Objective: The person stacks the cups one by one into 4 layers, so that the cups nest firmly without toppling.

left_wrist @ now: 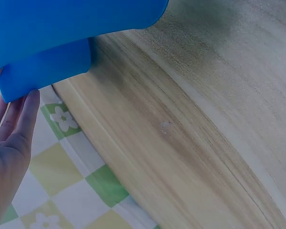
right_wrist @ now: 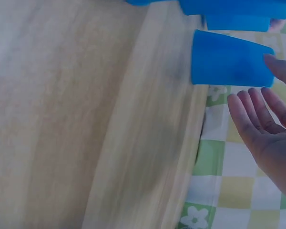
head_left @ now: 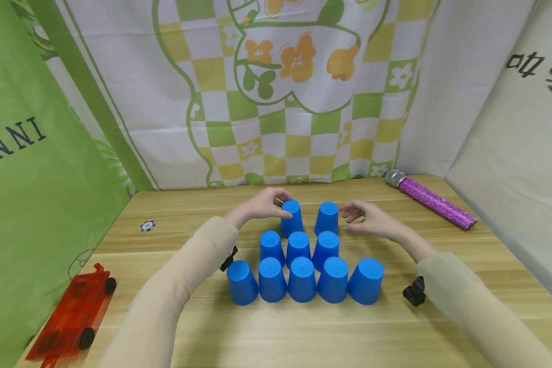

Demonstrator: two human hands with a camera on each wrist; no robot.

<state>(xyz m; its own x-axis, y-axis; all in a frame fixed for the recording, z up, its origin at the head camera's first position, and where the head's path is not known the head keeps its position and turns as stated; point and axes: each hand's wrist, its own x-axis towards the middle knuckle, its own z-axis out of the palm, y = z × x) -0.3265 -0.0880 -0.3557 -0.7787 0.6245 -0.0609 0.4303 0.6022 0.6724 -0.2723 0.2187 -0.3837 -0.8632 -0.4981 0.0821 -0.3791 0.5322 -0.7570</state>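
Note:
Blue plastic cups stand upside down in rows on the table. The back row has two: a left cup (head_left: pixel 292 225) and a right cup (head_left: pixel 327 220). My left hand (head_left: pixel 263 205) holds the left one near its top, thumb across the front and fingers behind; in the left wrist view fingertips (left_wrist: pixel 33 98) lie against this cup (left_wrist: pixel 47 69). My right hand (head_left: pixel 371 221) is beside the right cup with loosely bent fingers, a small gap showing in the head view. From the right wrist, its thumb overlaps the cup (right_wrist: pixel 231 59).
Three cups form a middle row (head_left: pixel 298 249), with several more in the front row (head_left: pixel 302 281). A purple glittery microphone (head_left: pixel 434 202) lies at the back right. On the left are a red toy car (head_left: pixel 73 312) and a poker chip (head_left: pixel 147 226). Patterned cloth (head_left: pixel 276 128) hangs behind.

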